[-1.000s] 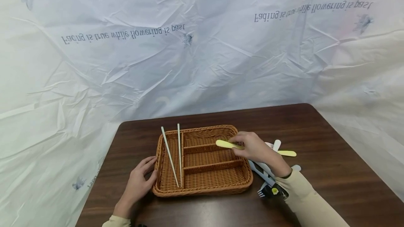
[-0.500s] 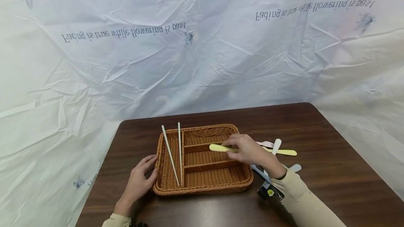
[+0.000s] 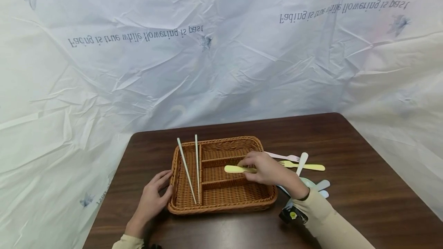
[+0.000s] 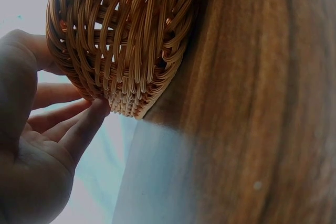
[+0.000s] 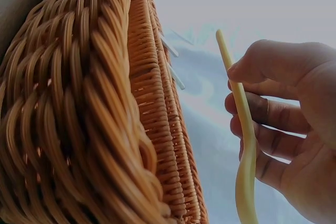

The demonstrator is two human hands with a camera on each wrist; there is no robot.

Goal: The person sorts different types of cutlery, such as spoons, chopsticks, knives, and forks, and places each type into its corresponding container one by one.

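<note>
A brown wicker basket [image 3: 221,209] with several compartments sits on the table. My left hand [image 3: 152,195] is at its left end, extended fingers touching the outer wall [image 4: 123,40]. Above the basket's middle right-hand compartment, my right hand [image 3: 264,170] pinches a yellow utensil [image 3: 233,169] between thumb and fingers. Its rounded handle end points left in the head view. In the right wrist view the utensil [image 5: 244,114] curves and widens lower down, where the frame cuts it off. Two pale chopsticks [image 3: 187,172] [image 3: 197,168] lie in the left compartment, tips over the far rim.
Right of the basket lie a pink fork [image 3: 287,157], a yellow fork [image 3: 308,166], a white handle [image 3: 302,163] and grey-blue handles [image 3: 323,185], partly under my right forearm. A black wrist device [image 3: 293,215] sits there too. White printed sheeting [image 3: 221,68] hangs behind the dark table [image 3: 373,203].
My right hand has moved left and nearer with the yellow utensil, from the basket's right divider to over the middle compartment. The left hand, basket and chopsticks stay put.
</note>
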